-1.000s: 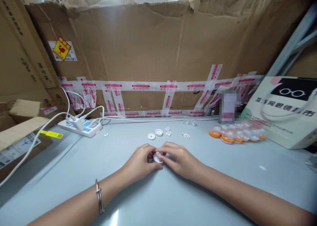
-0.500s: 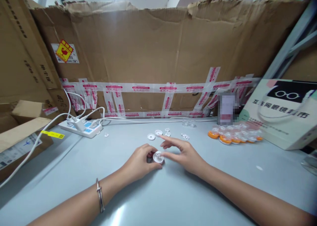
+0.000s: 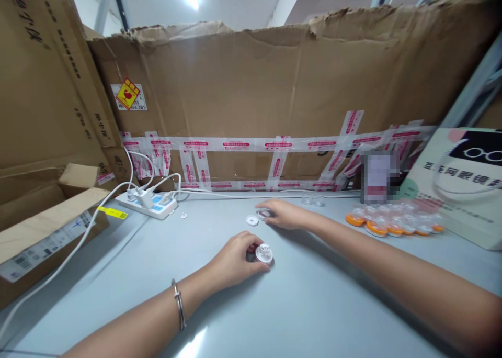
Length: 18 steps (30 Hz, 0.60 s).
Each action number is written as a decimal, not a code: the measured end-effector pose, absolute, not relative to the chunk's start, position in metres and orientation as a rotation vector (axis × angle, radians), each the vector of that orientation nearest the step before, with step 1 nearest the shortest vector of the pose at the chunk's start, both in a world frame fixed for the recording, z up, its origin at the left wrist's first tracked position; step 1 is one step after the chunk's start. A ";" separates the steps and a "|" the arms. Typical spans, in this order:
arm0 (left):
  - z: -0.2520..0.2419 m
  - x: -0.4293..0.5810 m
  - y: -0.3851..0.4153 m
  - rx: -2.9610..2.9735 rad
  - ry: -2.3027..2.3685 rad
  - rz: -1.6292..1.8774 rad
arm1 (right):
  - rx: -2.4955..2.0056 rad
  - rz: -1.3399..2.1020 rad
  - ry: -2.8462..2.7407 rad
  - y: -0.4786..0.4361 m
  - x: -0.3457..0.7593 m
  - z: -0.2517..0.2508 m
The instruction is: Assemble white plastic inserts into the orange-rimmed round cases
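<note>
Near the middle of the table, my left hand point(image 3: 239, 256) is closed around the edge of a small round white plastic case point(image 3: 264, 253). A spoked, gear-like white piece shows inside it. Farther back, my right hand point(image 3: 283, 214) has its fingers at a second round white plastic part point(image 3: 262, 212), thumb at the near side and fingers over the far side. Left of those fingertips a flat white ring point(image 3: 252, 220) with a hole in its centre lies on the table. Whatever sits behind my right hand is hidden.
A white power strip point(image 3: 157, 205) with plugs and cables stands at the back left, beside an open cardboard box point(image 3: 50, 232). Orange-and-clear round pieces point(image 3: 392, 222) sit at the right, before a paper bag point(image 3: 463, 190). A tall cardboard sheet point(image 3: 235, 86) closes off the back.
My right hand has left the white case and moved back to the round white part. My left hand still holds the case. The view has turned slightly left.
</note>
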<state>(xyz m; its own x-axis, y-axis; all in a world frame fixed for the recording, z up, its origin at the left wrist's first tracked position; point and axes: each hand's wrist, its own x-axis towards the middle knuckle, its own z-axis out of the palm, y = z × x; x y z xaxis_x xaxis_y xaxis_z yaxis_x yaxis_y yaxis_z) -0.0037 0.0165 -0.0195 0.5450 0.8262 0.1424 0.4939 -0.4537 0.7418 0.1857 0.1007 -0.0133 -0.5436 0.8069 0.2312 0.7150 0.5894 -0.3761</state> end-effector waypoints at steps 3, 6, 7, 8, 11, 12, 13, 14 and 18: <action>-0.021 -0.005 0.017 2.076 1.063 0.671 | -1.228 0.362 -2.431 0.101 0.182 -0.012; -0.023 -0.005 0.020 1.907 1.024 0.720 | -1.261 0.327 -2.320 0.091 0.187 -0.005; -0.023 -0.005 0.021 1.825 0.997 0.734 | -1.276 0.328 -2.268 0.086 0.189 -0.003; -0.023 -0.005 0.021 1.742 0.972 0.745 | -1.285 0.369 -2.198 0.080 0.192 0.000; -0.021 -0.002 0.021 1.547 0.936 0.769 | -1.211 0.832 -1.778 0.059 0.195 0.005; -0.019 -0.001 0.021 1.510 0.935 0.781 | -1.142 1.019 -1.590 0.051 0.194 0.006; -0.017 0.001 0.019 1.487 0.934 0.792 | -1.064 1.173 -1.398 0.043 0.193 0.005; -0.015 0.002 0.017 1.473 0.932 0.795 | -1.003 1.288 -1.254 0.035 0.191 0.005; -0.005 0.005 0.011 1.462 0.921 0.772 | -0.885 1.441 -1.014 0.013 0.179 -0.001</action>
